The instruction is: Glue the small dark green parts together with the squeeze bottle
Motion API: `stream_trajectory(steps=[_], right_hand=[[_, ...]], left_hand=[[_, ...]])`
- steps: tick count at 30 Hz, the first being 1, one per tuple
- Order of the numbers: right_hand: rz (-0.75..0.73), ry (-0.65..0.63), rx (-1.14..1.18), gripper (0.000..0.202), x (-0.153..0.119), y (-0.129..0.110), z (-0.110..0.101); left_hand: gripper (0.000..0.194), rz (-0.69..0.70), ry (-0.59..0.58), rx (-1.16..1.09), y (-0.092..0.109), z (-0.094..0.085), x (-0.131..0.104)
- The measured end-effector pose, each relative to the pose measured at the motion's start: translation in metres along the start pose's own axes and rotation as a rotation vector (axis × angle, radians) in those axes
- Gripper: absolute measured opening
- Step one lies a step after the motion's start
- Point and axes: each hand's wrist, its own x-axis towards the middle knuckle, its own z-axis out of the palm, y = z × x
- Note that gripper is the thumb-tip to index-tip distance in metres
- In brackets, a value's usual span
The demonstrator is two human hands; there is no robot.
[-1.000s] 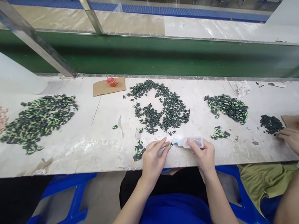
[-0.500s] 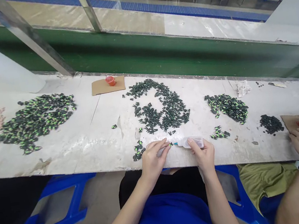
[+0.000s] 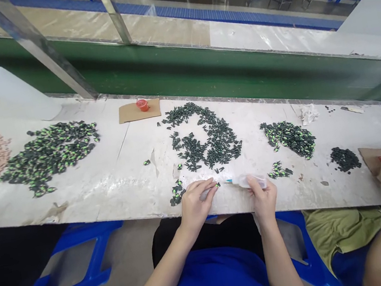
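Two pinches: our left fingers (image 3: 210,191) on a green-marked piece (image 3: 218,184), our right fingers (image 3: 254,186) on a bottle (image 3: 242,182), nozzle (image 3: 229,181) just apart from the piece. We're probably gluing; the next move likely calls for the dark pile (image 3: 224,140) beyond our fingers.

Here was the piece (image 3: 218,184), tiny and dark with a fleck of bright green, pinched in my left hand (image 3: 196,198), just its end poking out to the right. And facing it, the bottle (image 3: 242,181)! Small, whitish, see-through, it lay almost level in my right hand (image 3: 264,194), my grip covering part of its body. Its slim blue tip (image 3: 229,181) pointed left, right towards the piece, a narrow gap between the two.
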Motion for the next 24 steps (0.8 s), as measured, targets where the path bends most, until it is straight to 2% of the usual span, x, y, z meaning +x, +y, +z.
stream_trajectory(steps=[3, 5, 9, 15, 17, 19, 21, 22, 23, 24], right_hand=[[-0.04, 0.136, 0.162, 0.03, 0.005, 0.001, -0.006], [-0.071, 0.153, 0.186, 0.031, 0.01, -0.001, -0.01], [-0.132, 0.093, 0.131, 0.046, 0.024, -0.007, -0.01], [-0.169, 0.127, -0.117, 0.057, 0.036, -0.003, 0.0], [-0.274, 0.142, -0.192, 0.064, 0.031, -0.003, 0.0], [-0.452, 0.266, -0.304, 0.068, 0.02, -0.005, -0.003], [-0.663, 0.357, -0.423, 0.053, 0.008, -0.008, -0.004], [-0.763, 0.32, -0.474, 0.039, 0.003, -0.01, -0.003], [-0.851, 0.22, -0.517, 0.025, -0.001, -0.011, 0.0], [-0.914, 0.078, -0.557, 0.019, -0.004, -0.011, 0.003]], left_hand=[[0.016, 0.011, 0.001, -0.012, -0.001, 0.001, 0.0], [0.018, 0.014, -0.001, -0.025, -0.002, 0.001, 0.0], [0.021, 0.026, 0.0, -0.031, -0.004, 0.001, 0.001], [0.013, 0.117, -0.013, 0.031, -0.006, 0.001, 0.001], [0.014, 0.152, 0.007, 0.054, -0.006, 0.001, 0.002], [0.013, 0.181, 0.031, 0.078, -0.006, 0.001, 0.002], [0.012, 0.203, 0.049, 0.099, -0.005, 0.002, 0.002], [0.011, 0.213, 0.055, 0.107, -0.005, 0.002, 0.002], [0.011, 0.223, 0.06, 0.115, -0.005, 0.003, 0.002], [0.011, 0.231, 0.064, 0.123, -0.006, 0.004, 0.002]])
